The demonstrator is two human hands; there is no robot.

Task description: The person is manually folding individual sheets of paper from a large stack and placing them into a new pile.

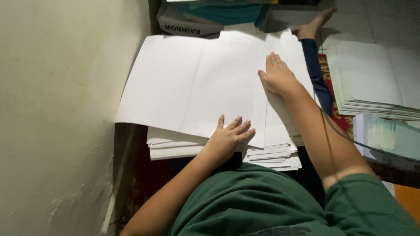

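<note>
Paper fills the middle of the head view: a large white creased sheet (197,83) lies spread over two low stacks of folded white sheets (271,153), just beside a pale wall (57,109). The left hand (229,135) rests flat on the sheet's near edge, fingers spread and released, grasping nothing. The right hand (276,75) presses palm-down on the right-hand flap, fingers straight and together, also gripping nothing.

The sheet overhangs the stacks on the wall side, so I judge it could slide or sag there if either palm lifts unevenly. The near stack looks ragged at its edges, and a sideways push from the left hand could fan it out further. A crease pressed off-line under the right palm would likely set crooked.

At the top edge sits a white cardboard box (183,24) with dark block lettering along its side, seen upside down, holding teal sheets (223,13). To the right, well apart from the hands, another stack of white paper (376,91) lies on the floor, with an orange patch (409,199) at the lower right corner.
</note>
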